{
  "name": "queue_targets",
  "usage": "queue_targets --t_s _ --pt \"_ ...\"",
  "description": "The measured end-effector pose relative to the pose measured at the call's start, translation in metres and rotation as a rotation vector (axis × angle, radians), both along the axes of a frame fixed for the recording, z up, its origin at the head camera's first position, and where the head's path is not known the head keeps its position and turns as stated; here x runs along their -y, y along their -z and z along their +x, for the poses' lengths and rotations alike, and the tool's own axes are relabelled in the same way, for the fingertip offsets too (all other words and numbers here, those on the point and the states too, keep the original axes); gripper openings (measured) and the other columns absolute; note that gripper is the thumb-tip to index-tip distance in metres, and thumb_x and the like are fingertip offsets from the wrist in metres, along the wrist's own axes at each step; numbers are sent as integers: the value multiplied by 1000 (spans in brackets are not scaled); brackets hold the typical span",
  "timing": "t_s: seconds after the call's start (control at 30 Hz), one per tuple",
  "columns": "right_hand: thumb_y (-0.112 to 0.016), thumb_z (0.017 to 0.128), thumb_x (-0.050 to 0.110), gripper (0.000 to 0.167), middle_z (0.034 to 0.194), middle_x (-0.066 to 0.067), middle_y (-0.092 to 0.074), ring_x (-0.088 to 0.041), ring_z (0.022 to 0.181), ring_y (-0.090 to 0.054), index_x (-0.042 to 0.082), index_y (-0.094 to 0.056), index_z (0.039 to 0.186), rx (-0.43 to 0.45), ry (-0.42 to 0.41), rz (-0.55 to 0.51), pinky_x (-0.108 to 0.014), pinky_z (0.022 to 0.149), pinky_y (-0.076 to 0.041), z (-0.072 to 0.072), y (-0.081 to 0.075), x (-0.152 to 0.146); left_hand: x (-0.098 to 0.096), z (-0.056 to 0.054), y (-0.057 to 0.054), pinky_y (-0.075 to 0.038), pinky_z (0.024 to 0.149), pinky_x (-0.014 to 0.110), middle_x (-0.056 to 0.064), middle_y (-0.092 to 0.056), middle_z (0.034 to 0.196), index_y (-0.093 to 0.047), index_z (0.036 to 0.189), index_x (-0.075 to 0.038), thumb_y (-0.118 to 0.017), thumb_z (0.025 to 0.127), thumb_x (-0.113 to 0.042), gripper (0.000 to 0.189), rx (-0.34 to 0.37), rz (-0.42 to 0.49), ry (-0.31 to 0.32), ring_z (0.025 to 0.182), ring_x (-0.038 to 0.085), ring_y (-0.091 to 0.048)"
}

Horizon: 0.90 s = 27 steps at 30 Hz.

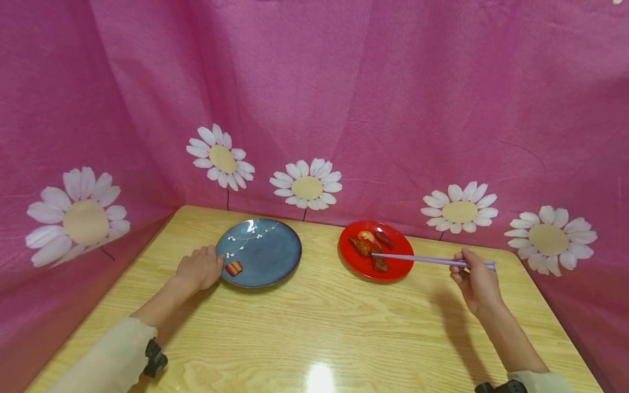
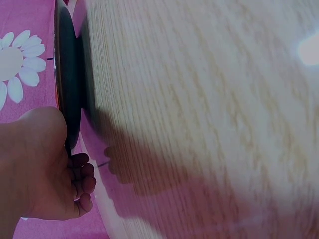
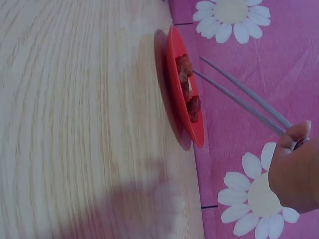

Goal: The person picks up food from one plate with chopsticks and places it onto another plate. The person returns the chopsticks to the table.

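My left hand (image 1: pixel 200 267) holds the left rim of a blue plate (image 1: pixel 270 259) with white blossoms. In the left wrist view its fingers (image 2: pixel 82 174) are curled at the plate's edge. One red-and-tan striped food piece (image 1: pixel 233 268) lies on that plate near my thumb. My right hand (image 1: pixel 480 286) grips a pair of purple chopsticks (image 1: pixel 434 260), which point left over a red plate (image 1: pixel 351 263). Their tips are slightly apart in the right wrist view, above the food. On the red plate lie a shrimp-like piece (image 1: pixel 367 236), a dark brown chunk (image 1: pixel 379 264) and other brown pieces.
Both plates stand toward the back of a light wooden table (image 1: pixel 295 327). A pink cloth (image 1: pixel 314 82) with large white daisies hangs behind and at both sides. Dark wrist cameras (image 1: pixel 155 358) sit on both forearms.
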State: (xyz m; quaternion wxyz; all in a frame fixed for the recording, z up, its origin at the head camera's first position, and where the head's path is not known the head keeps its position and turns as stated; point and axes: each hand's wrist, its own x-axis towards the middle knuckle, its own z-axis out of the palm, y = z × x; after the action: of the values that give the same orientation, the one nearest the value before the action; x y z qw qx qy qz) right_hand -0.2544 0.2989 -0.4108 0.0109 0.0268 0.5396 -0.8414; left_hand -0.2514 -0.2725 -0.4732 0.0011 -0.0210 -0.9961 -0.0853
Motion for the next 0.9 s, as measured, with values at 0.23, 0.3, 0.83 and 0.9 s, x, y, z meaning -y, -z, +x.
queue_targets --t_s 0.23,0.3,0.83,0.9 --pt "-47 107 19 35 70 -1 -59 -7 59 -58 6 -67 81 -83 -54 65 -17 56 -50 1 2 20 -1 1 -1 -47 74 55 19 -52 88 -49 102 11 -41 104 -25 37 11 -4 5 88 39 -56" --pt "-48 107 20 35 70 -1 -60 -8 59 -57 6 -67 81 -109 -72 86 -18 56 -49 0 0 26 -2 1 -1 -47 74 55 18 -52 88 -49 103 11 -41 104 -26 37 14 -4 -2 89 39 -56" --pt "-47 108 23 31 67 -1 -55 -8 58 -50 7 -61 85 -217 -202 239 -19 53 -44 -11 -19 93 -2 1 -2 -47 75 57 19 -52 88 -50 103 11 -42 104 -25 37 17 7 -4 89 40 -56" --pt "-47 107 23 31 67 -1 -55 -8 58 -50 7 -61 84 -217 -208 247 -19 53 -43 -13 -20 102 -2 0 -2 -46 76 57 19 -52 89 -50 103 11 -41 104 -25 37 19 8 -5 89 40 -56"
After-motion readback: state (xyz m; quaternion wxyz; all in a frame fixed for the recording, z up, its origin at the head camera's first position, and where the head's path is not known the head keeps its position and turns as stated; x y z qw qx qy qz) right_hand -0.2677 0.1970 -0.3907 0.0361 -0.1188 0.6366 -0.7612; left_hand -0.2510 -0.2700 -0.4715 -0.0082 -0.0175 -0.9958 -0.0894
